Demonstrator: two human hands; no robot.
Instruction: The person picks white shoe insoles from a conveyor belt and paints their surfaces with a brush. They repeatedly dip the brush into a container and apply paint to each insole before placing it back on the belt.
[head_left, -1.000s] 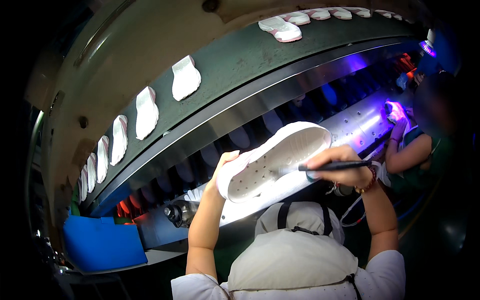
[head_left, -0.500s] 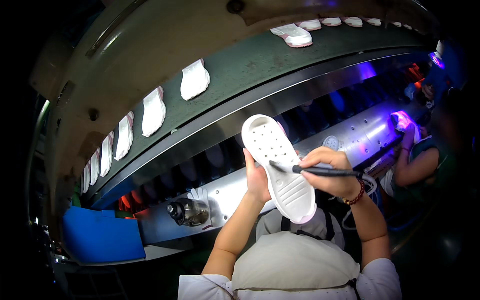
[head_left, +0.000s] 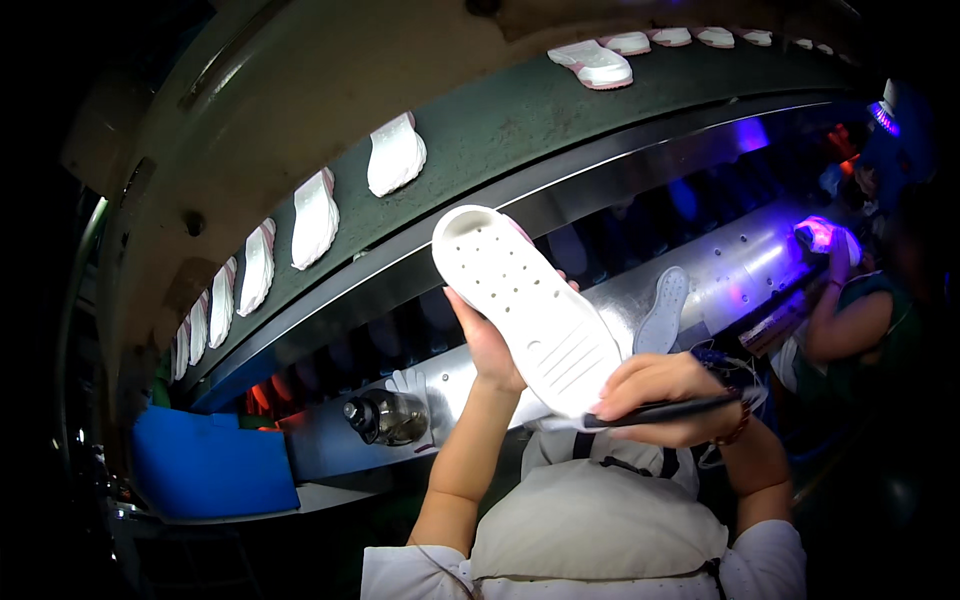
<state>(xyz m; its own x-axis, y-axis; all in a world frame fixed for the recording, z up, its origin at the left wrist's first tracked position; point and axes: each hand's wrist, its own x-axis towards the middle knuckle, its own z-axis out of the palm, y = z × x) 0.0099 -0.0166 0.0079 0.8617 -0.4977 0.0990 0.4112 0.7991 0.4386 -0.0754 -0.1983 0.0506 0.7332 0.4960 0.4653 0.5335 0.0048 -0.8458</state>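
A white shoe sole [head_left: 525, 305], with small holes at its far half and ridges near its close end, is tilted in front of me. My left hand [head_left: 492, 348] is closed around its left edge, with fingertips showing beyond the right edge. In my right hand [head_left: 668, 392] is a black-handled brush [head_left: 665, 411], gripped by fingers and thumb at the sole's near end. The brush's bristles are hidden. Another pale sole [head_left: 662, 310] lies on the metal bench to the right of the held one.
Several white-and-pink soles [head_left: 397, 155] lie along a dark green conveyor [head_left: 480, 128] beyond the bench. On the metal bench [head_left: 460, 385] stand a dark-capped bottle [head_left: 385, 418] and a pale glove [head_left: 408, 382]. A blue panel [head_left: 210, 460] is at left. To the right, another person [head_left: 850, 310] handles a shoe under purple light.
The brush has moved from the sole's middle down to its near end. The held sole has shifted left and away, uncovering more of the other sole on the bench.
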